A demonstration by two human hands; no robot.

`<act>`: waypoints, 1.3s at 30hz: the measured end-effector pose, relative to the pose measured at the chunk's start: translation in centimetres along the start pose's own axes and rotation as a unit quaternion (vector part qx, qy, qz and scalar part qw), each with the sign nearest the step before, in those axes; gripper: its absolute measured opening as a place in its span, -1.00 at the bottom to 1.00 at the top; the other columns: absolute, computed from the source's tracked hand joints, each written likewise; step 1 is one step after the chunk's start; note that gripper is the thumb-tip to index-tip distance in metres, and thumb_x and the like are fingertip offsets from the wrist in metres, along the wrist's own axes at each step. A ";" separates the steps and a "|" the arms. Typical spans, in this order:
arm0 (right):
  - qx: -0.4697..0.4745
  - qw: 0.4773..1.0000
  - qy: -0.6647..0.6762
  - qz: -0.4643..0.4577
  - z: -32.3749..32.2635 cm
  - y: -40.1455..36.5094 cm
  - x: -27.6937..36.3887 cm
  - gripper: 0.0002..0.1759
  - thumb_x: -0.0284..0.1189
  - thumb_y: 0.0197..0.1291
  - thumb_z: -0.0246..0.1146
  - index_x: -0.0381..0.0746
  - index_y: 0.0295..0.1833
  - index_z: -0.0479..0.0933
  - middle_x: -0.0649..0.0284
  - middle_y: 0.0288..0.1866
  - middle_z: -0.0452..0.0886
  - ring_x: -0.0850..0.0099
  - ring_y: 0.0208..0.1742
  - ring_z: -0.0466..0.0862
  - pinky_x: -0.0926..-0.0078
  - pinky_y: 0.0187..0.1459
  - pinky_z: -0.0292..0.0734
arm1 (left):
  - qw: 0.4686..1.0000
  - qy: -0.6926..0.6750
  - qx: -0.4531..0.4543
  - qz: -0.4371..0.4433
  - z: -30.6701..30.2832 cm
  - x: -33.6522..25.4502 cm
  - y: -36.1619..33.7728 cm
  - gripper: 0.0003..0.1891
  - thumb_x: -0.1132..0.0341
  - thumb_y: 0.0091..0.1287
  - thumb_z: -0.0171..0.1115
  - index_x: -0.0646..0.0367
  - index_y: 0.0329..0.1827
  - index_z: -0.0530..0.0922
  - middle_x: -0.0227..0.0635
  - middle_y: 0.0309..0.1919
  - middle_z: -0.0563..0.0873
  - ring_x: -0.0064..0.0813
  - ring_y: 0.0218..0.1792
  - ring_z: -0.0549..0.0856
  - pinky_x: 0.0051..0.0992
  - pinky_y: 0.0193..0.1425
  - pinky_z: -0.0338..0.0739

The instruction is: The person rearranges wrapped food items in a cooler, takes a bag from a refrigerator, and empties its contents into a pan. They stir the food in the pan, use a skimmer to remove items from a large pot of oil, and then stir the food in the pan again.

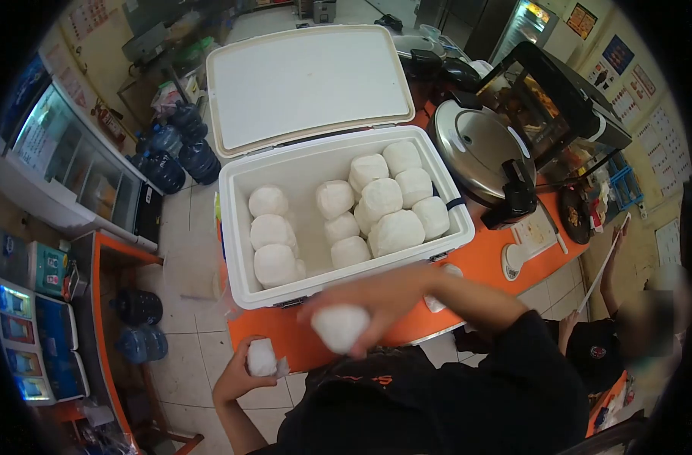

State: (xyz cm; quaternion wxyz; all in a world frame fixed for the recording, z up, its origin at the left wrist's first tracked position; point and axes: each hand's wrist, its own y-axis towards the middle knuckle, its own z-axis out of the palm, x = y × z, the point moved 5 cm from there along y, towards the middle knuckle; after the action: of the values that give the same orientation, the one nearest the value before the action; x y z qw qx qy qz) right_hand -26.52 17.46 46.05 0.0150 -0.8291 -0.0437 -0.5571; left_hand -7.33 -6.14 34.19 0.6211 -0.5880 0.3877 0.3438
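An open white cooler box [236,227] sits on the orange table, its lid [312,87] tipped back behind it. Several white, rounded wrapped bundles [397,232] are stacked inside, most on the right, a few along the left wall. My left hand [243,379] is closed around a small white wrapped bundle [262,358], low at the table's front left edge. Slightly blurred, my right hand [369,296] holds another white bundle [339,327] just in front of the cooler's front wall.
Right of the cooler stand a large round steel cooker [482,148], a white scale [513,262], a cutting board [534,231] and a glass display case [558,106]. A co-worker [596,341] is at the far right. Water jugs [198,159] stand on the floor at left.
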 end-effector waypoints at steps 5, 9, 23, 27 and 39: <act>-0.084 0.940 -0.267 0.194 -10.6 1.9 -7.2 -0.16 -0.03 0.11 0.48 -0.06 0.46 0.35 0.02 0.28 0.48 0.09 0.26 0.57 0.09 0.26 0.52 | 0.979 0.119 0.052 0.157 0.4 -12.2 2.3 0.15 0.04 -0.23 0.80 0.16 0.46 0.29 -0.22 0.21 0.48 -0.30 0.27 0.50 -0.30 0.38 0.41; 0.008 0.803 -0.532 0.267 -11.2 3.0 -15.9 -0.23 -0.04 0.10 0.45 0.05 0.44 0.44 -0.04 0.35 0.44 0.03 0.30 0.56 0.06 0.20 0.56 | 0.928 0.272 -0.008 0.254 3.0 -18.8 7.9 0.10 -0.06 -0.16 0.74 0.18 0.43 0.30 -0.07 0.23 0.44 -0.14 0.29 0.49 -0.25 0.38 0.41; -0.292 0.862 -0.368 0.189 -14.8 -8.7 -3.5 -0.47 -0.51 0.35 0.22 -0.20 0.43 0.44 0.03 0.29 0.54 0.10 0.23 0.62 0.21 0.23 0.54 | 0.877 0.443 0.078 0.171 11.9 -12.3 26.0 -0.15 -0.01 0.26 0.50 0.23 0.48 0.29 0.15 0.39 0.26 0.09 0.35 0.41 -0.09 0.49 0.33; -0.396 0.851 -0.317 0.133 -11.5 -15.8 -2.1 -0.52 -0.57 0.35 0.22 -0.21 0.38 0.49 0.07 0.22 0.58 0.13 0.17 0.63 0.26 0.16 0.56 | 0.950 0.293 0.100 0.032 10.9 -13.2 26.5 -0.11 0.13 0.37 0.41 0.09 0.62 0.03 0.12 0.46 0.20 0.02 0.38 0.44 0.07 0.36 0.49; -0.667 0.711 -0.141 0.175 5.6 -29.0 -9.2 -0.69 -0.49 0.41 0.17 -0.20 0.22 0.57 0.14 0.02 0.60 0.25 -0.01 0.63 0.31 0.04 0.54 | 0.951 -0.097 0.220 -0.193 11.7 -6.6 33.0 -0.29 -0.12 0.57 0.04 0.22 0.57 0.21 -0.08 0.42 0.51 -0.10 0.36 0.58 0.04 0.40 0.54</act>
State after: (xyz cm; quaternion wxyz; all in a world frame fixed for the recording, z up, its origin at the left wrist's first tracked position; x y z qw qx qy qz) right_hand -27.43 46.19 34.69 -0.4506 -0.6855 0.4834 -0.3056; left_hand -38.61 8.08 24.85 0.8241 -0.4643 0.2709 0.1787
